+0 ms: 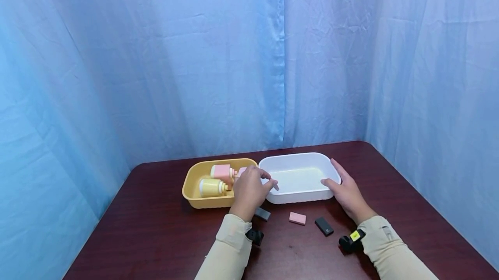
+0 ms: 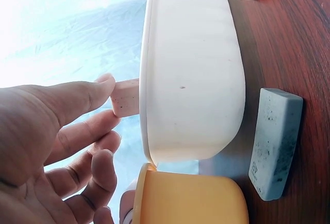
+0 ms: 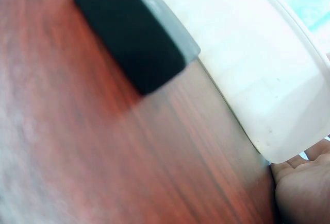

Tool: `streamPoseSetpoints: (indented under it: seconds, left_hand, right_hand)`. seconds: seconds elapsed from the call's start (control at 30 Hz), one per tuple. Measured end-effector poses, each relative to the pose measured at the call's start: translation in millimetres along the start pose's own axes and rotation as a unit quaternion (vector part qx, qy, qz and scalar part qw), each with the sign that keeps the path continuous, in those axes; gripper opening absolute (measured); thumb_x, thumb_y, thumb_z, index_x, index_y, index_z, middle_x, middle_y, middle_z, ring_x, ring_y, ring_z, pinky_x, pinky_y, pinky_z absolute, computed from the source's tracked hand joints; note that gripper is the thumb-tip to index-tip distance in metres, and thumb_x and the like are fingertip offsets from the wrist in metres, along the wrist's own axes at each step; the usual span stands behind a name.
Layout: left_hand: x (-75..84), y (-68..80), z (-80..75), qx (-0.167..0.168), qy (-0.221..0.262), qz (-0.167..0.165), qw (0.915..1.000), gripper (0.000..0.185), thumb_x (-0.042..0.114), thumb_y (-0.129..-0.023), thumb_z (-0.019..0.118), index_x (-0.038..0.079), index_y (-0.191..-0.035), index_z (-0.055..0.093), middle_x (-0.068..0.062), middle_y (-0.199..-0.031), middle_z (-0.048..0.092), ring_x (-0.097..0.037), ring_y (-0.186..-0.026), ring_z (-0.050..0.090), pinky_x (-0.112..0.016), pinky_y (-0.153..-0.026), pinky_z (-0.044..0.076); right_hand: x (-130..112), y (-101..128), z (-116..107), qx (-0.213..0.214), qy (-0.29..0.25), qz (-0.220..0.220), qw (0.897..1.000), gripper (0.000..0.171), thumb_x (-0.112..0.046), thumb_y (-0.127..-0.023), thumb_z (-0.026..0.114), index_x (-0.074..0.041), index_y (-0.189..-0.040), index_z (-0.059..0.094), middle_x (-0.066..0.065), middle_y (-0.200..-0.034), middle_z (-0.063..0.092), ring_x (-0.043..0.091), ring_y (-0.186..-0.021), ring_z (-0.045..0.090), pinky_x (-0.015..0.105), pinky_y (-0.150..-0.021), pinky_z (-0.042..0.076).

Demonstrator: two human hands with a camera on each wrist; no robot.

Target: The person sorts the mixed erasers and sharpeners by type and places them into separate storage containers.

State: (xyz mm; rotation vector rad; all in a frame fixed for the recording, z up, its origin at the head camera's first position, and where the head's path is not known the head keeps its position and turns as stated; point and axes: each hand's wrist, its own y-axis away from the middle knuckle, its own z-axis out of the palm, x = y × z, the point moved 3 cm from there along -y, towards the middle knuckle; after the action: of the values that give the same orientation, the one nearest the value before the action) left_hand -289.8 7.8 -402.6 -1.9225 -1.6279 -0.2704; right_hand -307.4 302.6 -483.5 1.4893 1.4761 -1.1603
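My left hand [image 1: 248, 189] pinches a small pink eraser [image 2: 125, 98] between thumb and index finger, at the left end of the white plastic basin [image 1: 299, 196]. In the left wrist view part of that eraser is hidden behind the basin's rim, and the other fingers are loosely bent. My right hand [image 1: 348, 193] grips the basin's right end, thumb over the rim and fingers along the outside. In front of the basin lie a grey eraser [image 2: 276, 144], a second pink eraser [image 1: 298, 218] and a dark grey eraser [image 1: 324, 226].
A yellow basin [image 1: 210, 203] stands against the white one on the left. It holds a yellow bottle [image 1: 211, 187], a pink bottle [image 1: 221, 171] and another pinkish thing partly behind my left hand. Blue curtains [image 1: 218, 63] hang behind the dark red wooden table [image 1: 156, 223].
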Motion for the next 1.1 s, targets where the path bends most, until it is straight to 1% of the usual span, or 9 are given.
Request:
streamPoseSetpoints:
  seconds: [0.13,0.4,0.63,0.73,0.8,1.1]
  left_hand:
    - [-0.8,0.4,1.3,-0.004,0.003,-0.005,1.0000,0.018,0.041,-0.083,0.087,0.024,-0.081,0.082,0.002,-0.098,0.067,-0.014,-0.087,0.055,-0.033,-0.072,0.044]
    - [-1.5,0.5,2.7,-0.011,0.011,-0.005,0.9999,0.018,0.041,-0.085,0.085,0.025,-0.077,0.082,0.002,-0.099,0.068,-0.013,-0.087,0.056,-0.032,-0.071,0.045]
    - [0.0,-0.2,1.3,0.008,-0.013,0.000,0.9999,0.018,0.039,-0.087,0.083,0.021,-0.086,0.084,0.004,-0.094,0.069,-0.014,-0.085,0.063,-0.034,-0.069,0.050]
    - [0.8,0.0,0.9,0.006,-0.013,-0.002,0.9999,0.018,0.039,-0.087,0.083,0.021,-0.087,0.084,0.004,-0.094,0.069,-0.014,-0.085,0.063,-0.033,-0.069,0.050]
    - [1.7,0.1,0.0,0.005,-0.013,0.001,0.9999,0.017,0.039,-0.087,0.084,0.021,-0.087,0.084,0.005,-0.093,0.069,-0.013,-0.085,0.063,-0.033,-0.069,0.049]
    - [2.8,1.0,-2.9,0.001,0.000,0.018,0.9998,0.013,0.036,-0.088,0.082,0.023,-0.087,0.083,0.004,-0.093,0.073,-0.012,-0.083,0.064,-0.033,-0.069,0.049]
  right_hand:
    - [0.9,0.1,0.1,-0.001,0.000,0.001,1.000,0.088,-0.022,-0.100,0.066,-0.026,-0.168,0.011,0.010,-0.175,0.011,0.038,-0.157,0.017,0.063,-0.123,0.023]
    - [4.0,-1.1,-0.1,-0.004,-0.004,0.002,1.000,0.088,-0.021,-0.099,0.067,-0.027,-0.168,0.011,0.010,-0.175,0.010,0.037,-0.157,0.017,0.063,-0.123,0.023]
    - [5.8,-2.2,-1.4,-0.004,-0.004,-0.005,1.000,0.088,-0.021,-0.100,0.066,-0.027,-0.168,0.011,0.010,-0.175,0.010,0.038,-0.158,0.015,0.063,-0.123,0.022]
    - [5.4,-1.8,-1.2,-0.004,-0.005,-0.004,1.000,0.088,-0.022,-0.100,0.066,-0.029,-0.168,0.011,0.009,-0.174,0.011,0.037,-0.158,0.016,0.063,-0.123,0.023]
    - [4.5,-1.3,-1.1,-0.004,-0.005,-0.004,1.000,0.087,-0.022,-0.100,0.066,-0.030,-0.167,0.011,0.009,-0.174,0.011,0.037,-0.157,0.017,0.062,-0.123,0.024]
    - [0.7,-0.9,0.9,-0.003,-0.009,-0.002,1.000,0.088,-0.019,-0.099,0.066,-0.028,-0.168,0.012,0.010,-0.174,0.013,0.037,-0.157,0.020,0.060,-0.123,0.025]
